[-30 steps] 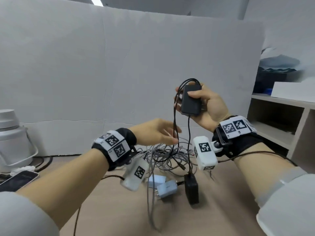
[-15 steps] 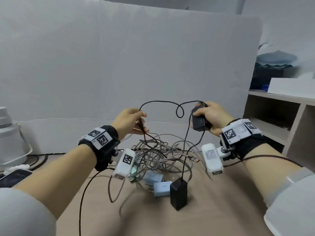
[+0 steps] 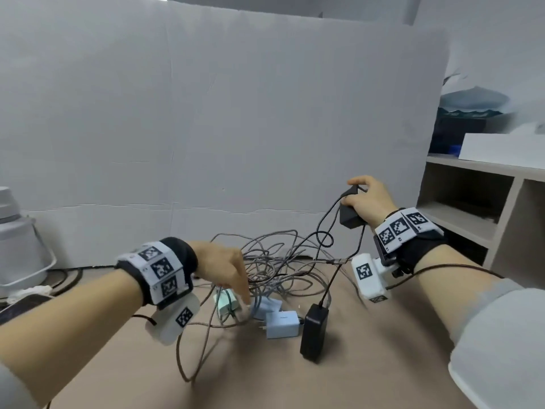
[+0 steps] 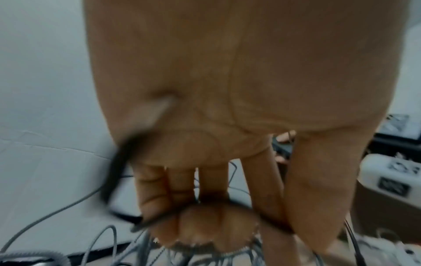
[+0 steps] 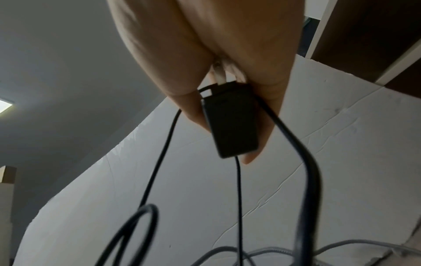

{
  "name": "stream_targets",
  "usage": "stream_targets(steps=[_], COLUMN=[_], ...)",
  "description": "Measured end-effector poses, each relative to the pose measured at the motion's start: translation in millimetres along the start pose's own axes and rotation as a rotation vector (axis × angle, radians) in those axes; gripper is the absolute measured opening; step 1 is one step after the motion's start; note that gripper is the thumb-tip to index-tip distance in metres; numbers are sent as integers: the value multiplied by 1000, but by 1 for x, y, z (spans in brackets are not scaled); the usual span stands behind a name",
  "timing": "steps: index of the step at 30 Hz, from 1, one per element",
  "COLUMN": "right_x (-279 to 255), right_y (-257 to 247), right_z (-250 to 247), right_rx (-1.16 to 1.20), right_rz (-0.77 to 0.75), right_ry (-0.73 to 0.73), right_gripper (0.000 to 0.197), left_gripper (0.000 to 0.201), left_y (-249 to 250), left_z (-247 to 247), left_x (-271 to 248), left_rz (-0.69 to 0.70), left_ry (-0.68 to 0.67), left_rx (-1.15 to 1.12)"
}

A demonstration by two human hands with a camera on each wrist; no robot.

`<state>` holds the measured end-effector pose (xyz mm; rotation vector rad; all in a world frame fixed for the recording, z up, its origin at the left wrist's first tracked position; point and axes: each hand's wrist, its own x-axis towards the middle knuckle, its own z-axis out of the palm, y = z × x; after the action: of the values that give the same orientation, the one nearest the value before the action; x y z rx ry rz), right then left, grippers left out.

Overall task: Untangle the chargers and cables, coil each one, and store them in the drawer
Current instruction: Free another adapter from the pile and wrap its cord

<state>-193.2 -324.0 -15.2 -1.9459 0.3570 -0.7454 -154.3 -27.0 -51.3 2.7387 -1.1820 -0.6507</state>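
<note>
**Black adapter held above the cable tangle**

The right hand (image 3: 370,202) grips a small black adapter (image 3: 350,214) above and to the right of the grey cable tangle (image 3: 277,261), fingers and thumb clamped on its sides; the right wrist view shows its prongs against the palm. Its thin black cable (image 3: 326,231) loops down toward the tangle. The left hand (image 3: 224,268) reaches into the near left edge of the tangle, fingertips (image 4: 198,228) curled together on a dark cable strand (image 4: 157,220). In front of the tangle on the brown table (image 3: 368,364) lie a mint charger (image 3: 225,301), a blue charger (image 3: 281,323) and a second, larger black adapter (image 3: 314,332), side by side
</note>
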Motion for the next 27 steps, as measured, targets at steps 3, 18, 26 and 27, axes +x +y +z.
stream_targets(steps=[3, 18, 26, 27], right_x=[-7, -40, -5, -4], right_y=[-10, -49, -48, -50], right_z=[7, 23, 16, 11], right_rx=[177, 402, -604, -656], right_rz=[-13, -248, -112, -68], right_ry=[-56, -499, -146, -168], right_gripper=[49, 27, 56, 56], left_gripper=[29, 48, 23, 21], left_y=[13, 53, 34, 28], left_z=[7, -45, -46, -48], left_x=[12, 42, 56, 57], left_rz=[-24, 411, 223, 198], left_ry=[2, 518, 859, 929], left_rx=[143, -1058, -1142, -1203])
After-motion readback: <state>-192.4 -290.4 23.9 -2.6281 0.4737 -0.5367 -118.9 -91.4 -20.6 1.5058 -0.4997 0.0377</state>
